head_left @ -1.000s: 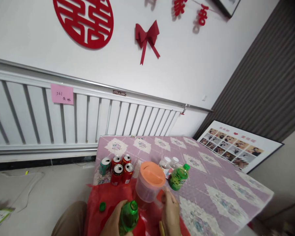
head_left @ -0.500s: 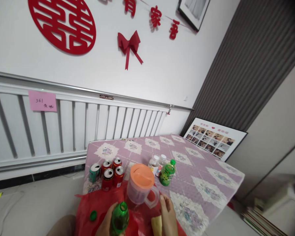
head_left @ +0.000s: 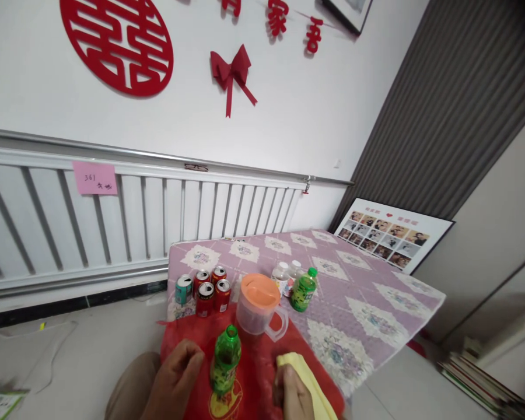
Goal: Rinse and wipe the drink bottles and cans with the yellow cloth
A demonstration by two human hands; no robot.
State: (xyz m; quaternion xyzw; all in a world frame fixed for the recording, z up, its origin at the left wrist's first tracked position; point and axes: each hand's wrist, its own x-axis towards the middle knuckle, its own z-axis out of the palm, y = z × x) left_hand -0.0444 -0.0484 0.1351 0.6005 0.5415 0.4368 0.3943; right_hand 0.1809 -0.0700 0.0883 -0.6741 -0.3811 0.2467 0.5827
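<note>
A green drink bottle [head_left: 226, 361] stands upright and capless on the red plastic sheet [head_left: 256, 364], apart from both hands. Just left of it, my left hand [head_left: 177, 376] is closed, fingertips pinched together; whatever they may hold is hidden. The loose green cap seen earlier does not show. My right hand [head_left: 292, 392], at the lower right of the sheet, is closed on a folded yellow cloth [head_left: 312, 385]. Beyond the bottle stands a clear plastic pitcher [head_left: 250, 318] with an orange lid [head_left: 260, 290], its handle turned to the right.
Several opened cans [head_left: 205, 298], red ones and a teal one, cluster left of the pitcher. A capped green bottle [head_left: 304, 290] and two white-capped bottles [head_left: 280, 279] stand at its right. A floral tablecloth [head_left: 332, 318] covers the table. A radiator [head_left: 227, 210] runs along the wall.
My left hand has let go of the green bottle, which now stands on the sheet, and moved left to where the cap lay. My right hand has moved down from near the pitcher handle onto the cloth.
</note>
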